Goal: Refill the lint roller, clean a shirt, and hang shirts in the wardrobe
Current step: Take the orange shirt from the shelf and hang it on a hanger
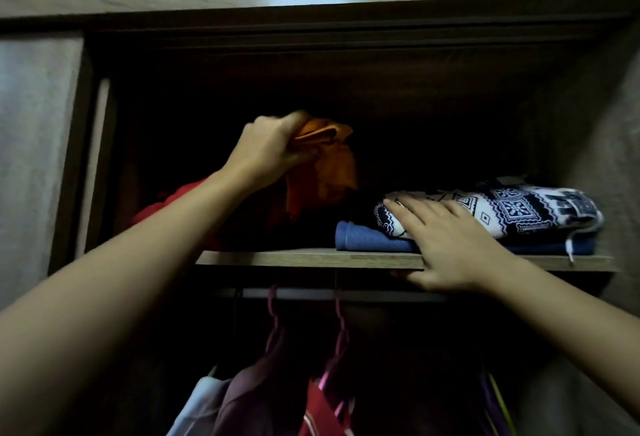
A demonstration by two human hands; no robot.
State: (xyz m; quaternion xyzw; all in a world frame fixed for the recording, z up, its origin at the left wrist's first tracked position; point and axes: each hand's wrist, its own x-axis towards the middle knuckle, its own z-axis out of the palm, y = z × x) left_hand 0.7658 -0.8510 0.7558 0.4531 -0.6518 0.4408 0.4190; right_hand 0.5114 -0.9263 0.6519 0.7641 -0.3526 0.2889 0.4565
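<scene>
The crumpled orange fabric shirt (325, 162) hangs bunched from the left hand (273, 151), whose fingers are clenched around its upper edge so that the rest of the cloth droops below and to the right of the fist, above the dark left part of the wooden wardrobe shelf (294, 258). The grip at the top looks chosen to lift the garment clear of the pile, probably so it can be taken out for cleaning or hanging, though which of these cannot be told. Under the left wrist a red bundle of clothing (169, 203) lies on the same shelf. The right hand (443, 245) lies flat and spread, grasping nothing: its fingers press on the folded black-and-white patterned garment (512, 208) while the thumb hooks beneath the shelf's front edge, seemingly to steady the stack. Directly under those fingers, the patterned piece rests on a folded blue knit garment (367, 238), so the right side of the shelf holds a tidy two-layer stack and the left side a loose heap. Below both hands, pink plastic hangers (341, 318) hook over the hanging rail (381, 294), carrying several shirts in the lower compartment; their details are too dark to tell.
</scene>
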